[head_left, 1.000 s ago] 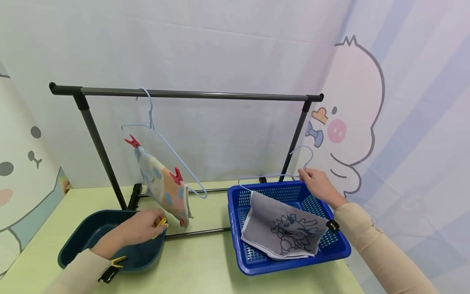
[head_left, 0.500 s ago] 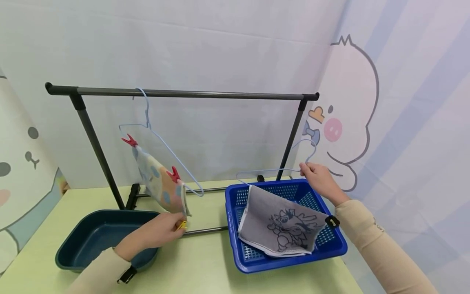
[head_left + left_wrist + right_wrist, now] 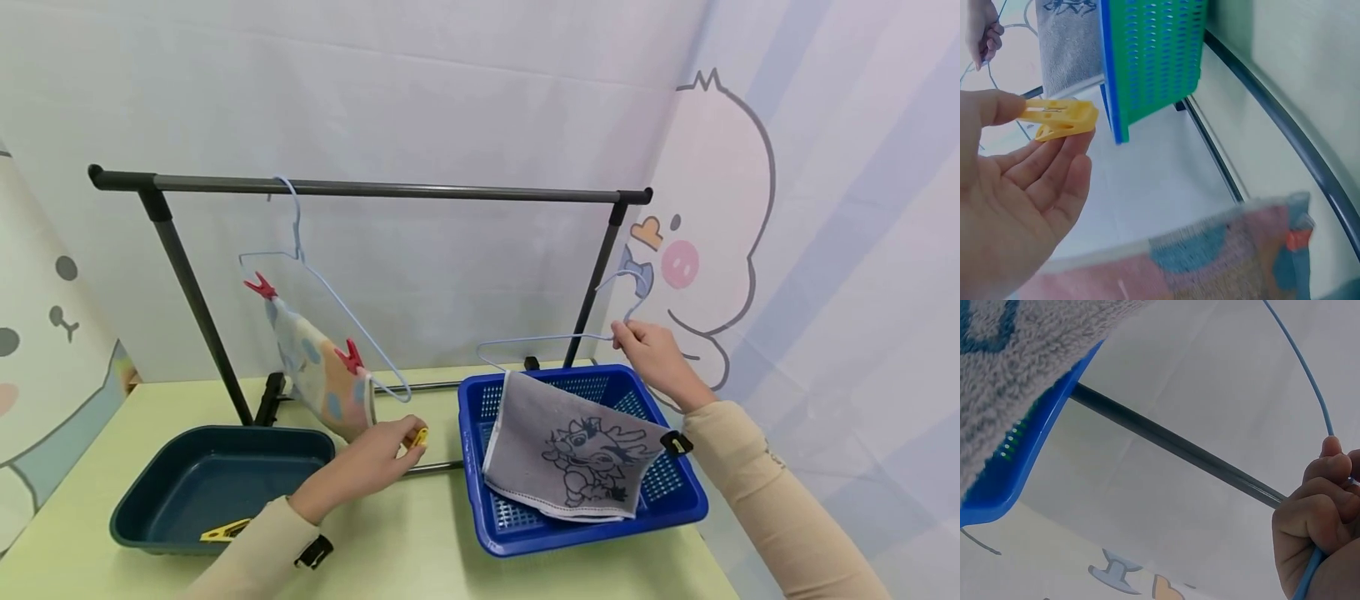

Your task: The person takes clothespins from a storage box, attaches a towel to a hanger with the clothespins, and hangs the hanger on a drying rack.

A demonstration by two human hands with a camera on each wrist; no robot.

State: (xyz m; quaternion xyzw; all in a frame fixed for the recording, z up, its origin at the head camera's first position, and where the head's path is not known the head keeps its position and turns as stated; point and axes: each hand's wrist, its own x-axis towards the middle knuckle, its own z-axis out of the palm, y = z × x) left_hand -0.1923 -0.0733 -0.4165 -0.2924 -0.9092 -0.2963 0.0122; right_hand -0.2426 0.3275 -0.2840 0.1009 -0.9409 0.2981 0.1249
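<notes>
My left hand (image 3: 382,454) pinches a yellow clothespin (image 3: 1063,115) between thumb and fingers, in front of the patterned cloth. On the right, my right hand (image 3: 651,354) grips a light blue wire hanger (image 3: 543,338) just below its hook. A grey towel (image 3: 573,454) with a dark cartoon drawing hangs from that hanger over the blue basket (image 3: 583,546). In the right wrist view my fingers are curled round the blue wire. The patterned cloth (image 3: 322,367) hangs by red clothespins (image 3: 350,357) from another blue hanger (image 3: 352,312).
A black rack's bar (image 3: 450,192) spans the back, bearing the second hanger. At front left, a dark green basin (image 3: 150,492) holds a yellow clothespin (image 3: 225,531). Beneath everything lies a pale green table (image 3: 405,550); a printed curtain (image 3: 465,100) stands behind the rack.
My left hand has moved right with the yellow clothespin, from over the basin past the patterned cloth. My right hand has raised the hanger slightly. The clothespin in the basin now shows clearly.
</notes>
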